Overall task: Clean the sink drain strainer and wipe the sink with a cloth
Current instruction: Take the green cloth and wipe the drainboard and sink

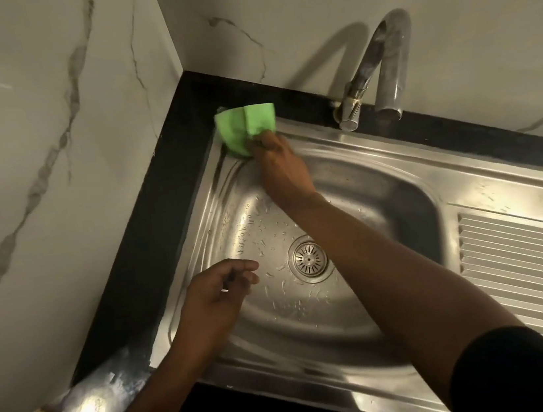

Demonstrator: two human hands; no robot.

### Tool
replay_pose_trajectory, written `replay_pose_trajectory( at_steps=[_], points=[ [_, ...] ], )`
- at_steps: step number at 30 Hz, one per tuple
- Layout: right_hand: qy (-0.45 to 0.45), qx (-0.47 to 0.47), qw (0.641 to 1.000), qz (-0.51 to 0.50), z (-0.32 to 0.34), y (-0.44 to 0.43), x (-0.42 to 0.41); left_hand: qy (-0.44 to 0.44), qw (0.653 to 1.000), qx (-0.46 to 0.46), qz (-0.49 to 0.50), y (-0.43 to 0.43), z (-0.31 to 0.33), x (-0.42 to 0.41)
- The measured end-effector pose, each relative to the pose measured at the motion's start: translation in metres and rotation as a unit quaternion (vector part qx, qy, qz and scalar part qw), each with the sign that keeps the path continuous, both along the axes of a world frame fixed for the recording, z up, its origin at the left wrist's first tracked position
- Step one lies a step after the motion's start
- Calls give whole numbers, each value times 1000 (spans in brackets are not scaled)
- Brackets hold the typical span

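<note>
A marble-patterned wall (47, 138) stands to the left of the sink (354, 167), and a strip of black bench (148, 222) runs between the two. The sink is a steel basin set into that bench, its floor beaded with water drops.

The left hand (214, 303) hovers over the sink's near-left part, just left of the drain. Its grip is loose: the fingers (240, 270) curl partway toward the thumb and hold nothing that can be seen. Its forearm crosses the sink's front rim.

At the sink's far-left corner a green cloth (246, 129) lies folded against the rim, partly on the steel edge and partly touching the black bench behind it. The right hand (282, 166) presses on the cloth's near-right edge; its grip is closed on that edge, with the fingertips hidden under the fabric. The right arm stretches diagonally across the sink from the near-right, and a black sleeve (527, 372) covers its upper part.

The drain strainer (309, 259) sits seated in the drain at the middle of the sink floor, a round slotted steel disc, just left of the right forearm and not touched by either hand.

Behind the sink's far rim a curved steel tap (383, 66) rises from the bench, its spout bending down toward the sink. To the right of the sink lies the ribbed draining board (529, 261).
</note>
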State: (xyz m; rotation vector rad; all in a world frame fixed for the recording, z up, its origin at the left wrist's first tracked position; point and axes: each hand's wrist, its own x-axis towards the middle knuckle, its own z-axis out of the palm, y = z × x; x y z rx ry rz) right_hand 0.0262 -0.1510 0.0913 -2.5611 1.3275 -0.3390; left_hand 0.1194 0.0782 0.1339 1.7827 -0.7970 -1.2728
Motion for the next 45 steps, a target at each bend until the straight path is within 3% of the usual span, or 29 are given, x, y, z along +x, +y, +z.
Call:
replay_pose_trajectory(
  at_steps=[6, 13, 18, 25, 29, 34, 37, 42, 45],
  points=[
    [53, -30, 996, -67, -4, -5, -100, -23, 999, -1, -28, -1, -4, 3],
    [-22, -20, 943, -333, -5, 18, -168, -8, 999, 9, -39, 2, 1, 8],
    [0, -19, 963, -268, -8, 12, -136, -16, 998, 9, -52, 2, 3, 7],
    [11, -50, 990, -134, -7, 2, -4, -12, 999, 21, -29, 4, 4, 15],
    [21, -16, 998, -56, 3, -5, 56, -7, 1000, 14, -5, 5, 9, 17],
    [75, -46, 996, 4, 17, -22, 35, -4, 1000, 5, -6, 7, 9, 17],
    [73, -50, 996, -21, 14, -30, -2, -8, 1000, 15, -2, 7, 6, 16],
    [37, -4, 983, -180, 11, -38, -35, -14, 999, 27, -9, 8, 7, 13],
    [31, 25, 981, -188, 13, -42, -22, -13, 999, 33, -10, 9, 8, 13]
  ],
)
